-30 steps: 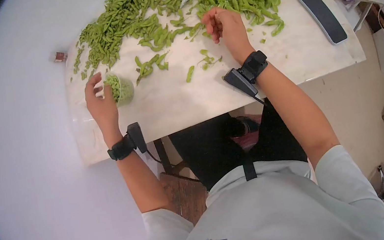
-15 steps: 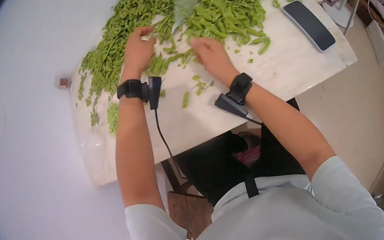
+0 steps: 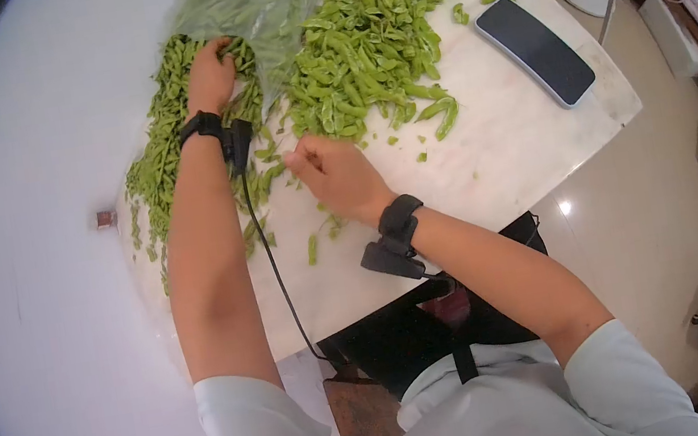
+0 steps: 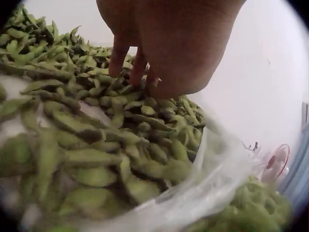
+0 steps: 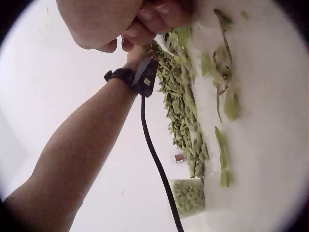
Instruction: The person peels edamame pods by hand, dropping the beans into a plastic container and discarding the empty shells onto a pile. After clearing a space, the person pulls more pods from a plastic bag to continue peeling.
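Darker green edamame pods [image 3: 161, 165] lie heaped along the left of the table. My left hand [image 3: 212, 74] reaches into the far part of this heap, beside a clear plastic bag [image 3: 254, 2]. In the left wrist view its fingers [image 4: 118, 58] point down among the pods, fairly straight, fingertips partly hidden. My right hand [image 3: 341, 174] hovers nearer the front edge, fingers curled in and thumb against them, with nothing showing in its grasp. A clear cup of shelled beans [image 5: 189, 197] stands past the heap's near end; my left arm hides it in the head view.
Brighter green, flattened pods [image 3: 368, 44] form a second pile right of the bag. A phone [image 3: 536, 53] lies at the table's right. Loose pod scraps [image 5: 224, 164] are scattered near my right hand. A small red-brown object [image 3: 105, 219] is beyond the left edge.
My left hand has left the cup of beans and moved forward into the darker pod heap. The right hand has shifted left and its fingers have curled in. The head view has turned.
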{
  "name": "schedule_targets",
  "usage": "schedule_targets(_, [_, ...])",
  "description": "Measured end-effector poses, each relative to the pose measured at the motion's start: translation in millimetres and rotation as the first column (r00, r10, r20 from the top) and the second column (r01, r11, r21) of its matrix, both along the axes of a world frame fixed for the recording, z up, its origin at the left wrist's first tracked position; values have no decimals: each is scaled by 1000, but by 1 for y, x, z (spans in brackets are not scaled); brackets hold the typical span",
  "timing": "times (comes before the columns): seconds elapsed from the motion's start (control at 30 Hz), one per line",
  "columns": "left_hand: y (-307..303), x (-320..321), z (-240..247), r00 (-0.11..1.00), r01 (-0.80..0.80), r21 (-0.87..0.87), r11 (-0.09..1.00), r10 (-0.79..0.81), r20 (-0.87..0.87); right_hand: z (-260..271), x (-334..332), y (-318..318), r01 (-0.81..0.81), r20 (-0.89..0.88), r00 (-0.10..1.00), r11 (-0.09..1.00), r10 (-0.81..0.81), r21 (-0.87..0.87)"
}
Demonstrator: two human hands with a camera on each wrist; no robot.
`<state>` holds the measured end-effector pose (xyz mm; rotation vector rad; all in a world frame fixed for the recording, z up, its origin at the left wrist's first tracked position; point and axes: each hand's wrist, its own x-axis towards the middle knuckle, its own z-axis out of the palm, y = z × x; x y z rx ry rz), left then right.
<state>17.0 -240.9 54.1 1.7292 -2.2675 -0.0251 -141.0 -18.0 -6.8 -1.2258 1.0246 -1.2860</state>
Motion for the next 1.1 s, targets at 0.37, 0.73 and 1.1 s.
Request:
schedule_targets(0.37, [-47,-3,-19,975,69,-84,994,-49,217,9,-3,1,-26,-75,997,997,31,70])
schedule_targets(0.73, [-4,11,-1,988,155,207,966,-157,-8,1,1,1,30,-37,999,999,-30,-22])
schedule_targets(1.1, [111,43,15,994,89,281,956,-68,-85,-3,-1,0,-12,33,999,997,15,-79])
